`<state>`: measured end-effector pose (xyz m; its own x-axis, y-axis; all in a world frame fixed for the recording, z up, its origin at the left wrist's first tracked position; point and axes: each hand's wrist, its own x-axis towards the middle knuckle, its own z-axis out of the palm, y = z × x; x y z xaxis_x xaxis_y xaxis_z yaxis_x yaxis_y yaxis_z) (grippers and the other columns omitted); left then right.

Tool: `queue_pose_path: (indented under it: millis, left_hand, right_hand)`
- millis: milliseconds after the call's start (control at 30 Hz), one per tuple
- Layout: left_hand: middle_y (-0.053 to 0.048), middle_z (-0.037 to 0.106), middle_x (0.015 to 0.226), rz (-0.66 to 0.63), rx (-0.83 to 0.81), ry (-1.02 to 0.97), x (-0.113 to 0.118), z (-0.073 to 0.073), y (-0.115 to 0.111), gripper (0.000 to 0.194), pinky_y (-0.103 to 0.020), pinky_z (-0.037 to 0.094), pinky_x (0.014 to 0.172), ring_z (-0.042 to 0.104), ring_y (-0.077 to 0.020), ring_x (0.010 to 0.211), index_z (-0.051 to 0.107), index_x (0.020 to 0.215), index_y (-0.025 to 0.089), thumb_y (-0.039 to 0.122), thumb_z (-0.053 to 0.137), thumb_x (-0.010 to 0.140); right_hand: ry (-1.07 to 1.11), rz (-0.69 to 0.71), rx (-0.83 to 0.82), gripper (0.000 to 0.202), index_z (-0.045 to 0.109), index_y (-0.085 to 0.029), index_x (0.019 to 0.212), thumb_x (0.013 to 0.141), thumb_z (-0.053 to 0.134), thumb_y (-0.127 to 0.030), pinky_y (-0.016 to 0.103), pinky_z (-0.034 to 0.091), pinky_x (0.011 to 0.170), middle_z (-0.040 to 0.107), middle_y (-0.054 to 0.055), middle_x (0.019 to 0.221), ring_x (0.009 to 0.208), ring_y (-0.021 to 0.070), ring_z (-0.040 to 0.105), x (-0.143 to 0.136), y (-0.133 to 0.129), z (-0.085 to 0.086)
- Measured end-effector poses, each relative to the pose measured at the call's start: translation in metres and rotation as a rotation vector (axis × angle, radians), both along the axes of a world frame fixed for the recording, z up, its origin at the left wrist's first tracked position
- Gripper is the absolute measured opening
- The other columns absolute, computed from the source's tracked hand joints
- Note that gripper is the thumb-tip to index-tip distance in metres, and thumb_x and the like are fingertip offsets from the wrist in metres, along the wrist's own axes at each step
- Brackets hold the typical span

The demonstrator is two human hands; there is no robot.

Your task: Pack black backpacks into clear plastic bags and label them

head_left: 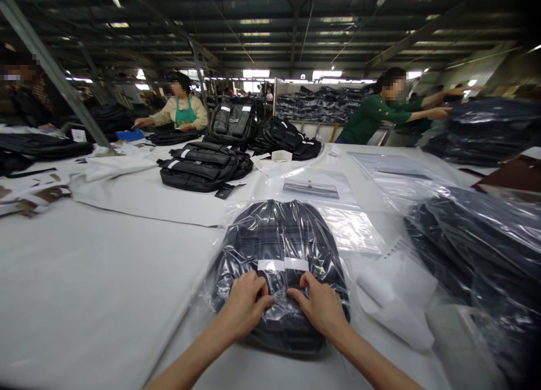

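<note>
A black backpack lies on the white table in front of me, inside a clear plastic bag with printed lines. Two white strips show through the film across its straps. My left hand rests on the near left part, fingers curled into the film and thumb pointing inward. On the near right part, my right hand mirrors it, with bent fingers and its thumb towards the middle. Both hands appear to grip the film; the fingertips are partly hidden. Beyond the backpack lie flat clear plastic bags.
Unwrapped black backpacks lie farther back, a dark tag beside them. Bagged backpacks are piled at right, near crumpled white paper. Across the table are a person in a green apron and another in a green top, reaching towards a stack.
</note>
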<state>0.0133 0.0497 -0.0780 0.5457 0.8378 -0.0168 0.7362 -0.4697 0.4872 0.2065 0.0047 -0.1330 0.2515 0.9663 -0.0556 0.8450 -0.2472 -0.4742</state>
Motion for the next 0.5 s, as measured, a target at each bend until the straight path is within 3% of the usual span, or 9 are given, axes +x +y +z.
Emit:
queue_pose_path:
  millis: [100,267,367,433,500]
  left_hand:
    - [-0.002,0.056,0.078,-0.012,0.047,-0.018,0.004,-0.001,0.0,0.015,-0.031,0.033,0.072,0.051,-0.0194,0.077,0.047,0.073,0.021,0.027,0.045,0.087]
    - [0.002,0.055,0.071,0.019,-0.082,-0.126,0.002,-0.006,0.005,0.008,-0.028,0.033,0.066,0.052,-0.0169,0.069,0.048,0.086,0.022,0.026,0.042,0.088]
    - [0.003,0.052,0.067,-0.023,-0.134,-0.163,0.0,-0.004,0.008,0.017,-0.026,0.034,0.065,0.052,-0.0148,0.066,0.053,0.093,0.021,0.028,0.039,0.09]
    - [0.004,0.05,0.066,-0.042,-0.187,-0.122,-0.001,0.001,0.009,0.02,-0.024,0.033,0.06,0.05,-0.0138,0.062,0.056,0.095,0.021,0.037,0.05,0.084]
    - [0.007,0.047,0.062,-0.049,-0.25,-0.046,-0.002,0.006,0.009,0.037,-0.023,0.03,0.054,0.047,-0.013,0.059,0.057,0.095,0.022,0.042,0.069,0.066]
  right_hand:
    - [0.007,0.0,0.018,0.031,0.051,-0.025,0.083,0.082,0.051,-0.056,0.026,0.031,0.059,0.066,0.001,0.065,0.07,0.0247,0.066,0.0,0.0,-0.001]
    - [0.012,0.002,0.012,0.029,0.051,-0.025,0.084,0.082,0.052,-0.054,0.027,0.031,0.059,0.067,0.001,0.067,0.07,0.0245,0.066,0.0,0.0,0.0]
    - [0.016,0.0,0.004,0.03,0.051,-0.025,0.085,0.082,0.051,-0.055,0.027,0.031,0.059,0.067,0.001,0.068,0.07,0.0244,0.066,0.0,0.0,0.002]
    - [0.018,0.002,-0.001,0.03,0.052,-0.025,0.086,0.082,0.051,-0.055,0.026,0.032,0.06,0.067,0.001,0.068,0.071,0.0241,0.066,0.0,0.0,0.004]
    - [0.022,0.0,-0.01,0.03,0.052,-0.025,0.086,0.082,0.051,-0.054,0.026,0.032,0.06,0.067,0.002,0.069,0.072,0.0239,0.066,-0.001,0.0,0.005]
